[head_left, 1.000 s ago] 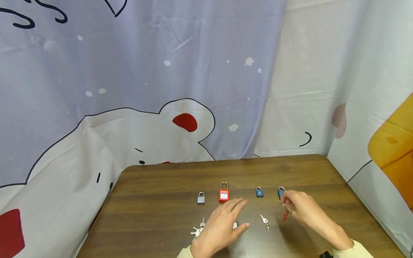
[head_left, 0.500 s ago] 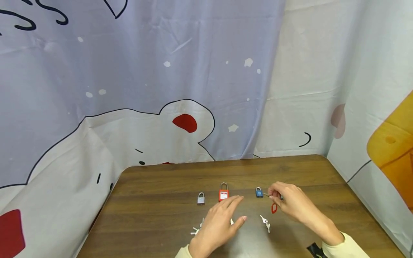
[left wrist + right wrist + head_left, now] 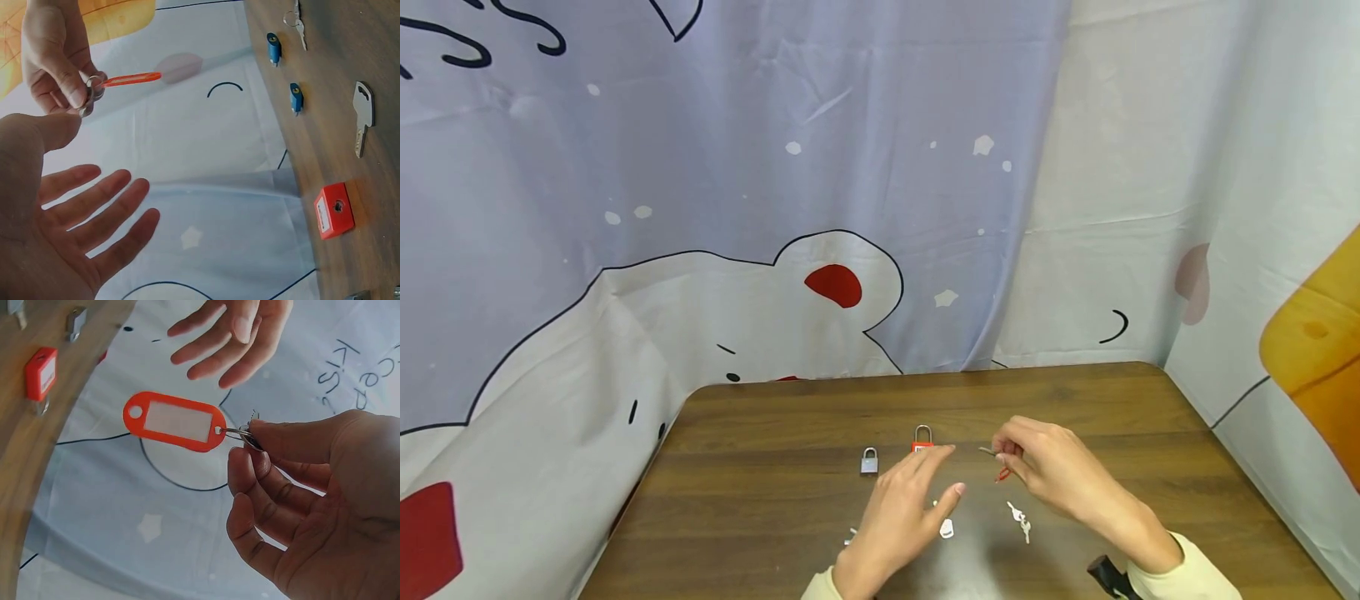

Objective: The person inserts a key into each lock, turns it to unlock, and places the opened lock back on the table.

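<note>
My right hand [image 3: 1063,475] pinches a key [image 3: 987,451] and its ring between thumb and fingers. A red tag [image 3: 177,422] hangs from that ring, well above the table in the right wrist view. My left hand [image 3: 897,518] hovers with spread fingers and holds nothing; it partly covers the red padlock [image 3: 922,446]. Beside that lock stands a small grey padlock [image 3: 868,462]. Two blue padlocks [image 3: 274,49] [image 3: 296,98] show in the left wrist view; in the head view the right hand hides them.
Two small joined keys [image 3: 1019,522] lie on the wooden table [image 3: 760,467] near its middle front. A larger key [image 3: 364,117] lies between them and my left hand. Part of another key [image 3: 850,537] shows left of that hand. Patterned curtains [image 3: 737,167] surround the back and sides.
My right hand has moved left with the key and red tag, from the rightmost blue padlock past the other one. The left hand has shifted slightly, with its fingers now over the red padlock's body.
</note>
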A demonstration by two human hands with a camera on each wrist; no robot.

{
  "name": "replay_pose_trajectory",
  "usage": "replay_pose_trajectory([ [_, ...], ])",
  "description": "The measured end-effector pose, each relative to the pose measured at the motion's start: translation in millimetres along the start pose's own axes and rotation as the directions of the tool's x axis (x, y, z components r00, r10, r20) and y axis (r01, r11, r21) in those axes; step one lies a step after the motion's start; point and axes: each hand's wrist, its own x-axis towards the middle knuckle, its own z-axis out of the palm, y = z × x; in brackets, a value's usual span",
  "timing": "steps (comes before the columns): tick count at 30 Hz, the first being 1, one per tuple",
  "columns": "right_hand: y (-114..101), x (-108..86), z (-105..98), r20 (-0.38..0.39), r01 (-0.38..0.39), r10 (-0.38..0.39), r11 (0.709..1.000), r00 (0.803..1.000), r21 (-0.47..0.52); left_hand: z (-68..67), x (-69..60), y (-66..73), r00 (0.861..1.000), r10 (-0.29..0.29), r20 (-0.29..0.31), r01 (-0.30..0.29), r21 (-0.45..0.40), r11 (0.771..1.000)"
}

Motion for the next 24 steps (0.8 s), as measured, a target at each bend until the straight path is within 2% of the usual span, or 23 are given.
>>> replay_pose_trajectory([
  [10,-15,9.9,1,-0.012,0.061,-0.061,0.998,0.998,0.028,-5.9,4.3,1.7,0.992,-0.004,-0.129,-0.016,-0.152,0.988],
  [18,-26,16.1,2,0.021,0.062,-0.063,0.996,0.998,0.065,-9.0,8.0,1.5,0.971,0.028,-0.238,-0.101,-0.299,0.949],
  [21,-28,17.4,3,0.032,0.066,-0.069,0.995,0.997,0.079,-10.7,9.6,1.3,0.964,0.030,-0.264,-0.120,-0.333,0.935],
  [24,-31,17.9,4,0.041,0.076,-0.080,0.993,0.996,0.092,-12.1,10.3,1.2,0.959,0.026,-0.281,-0.126,-0.343,0.931],
])
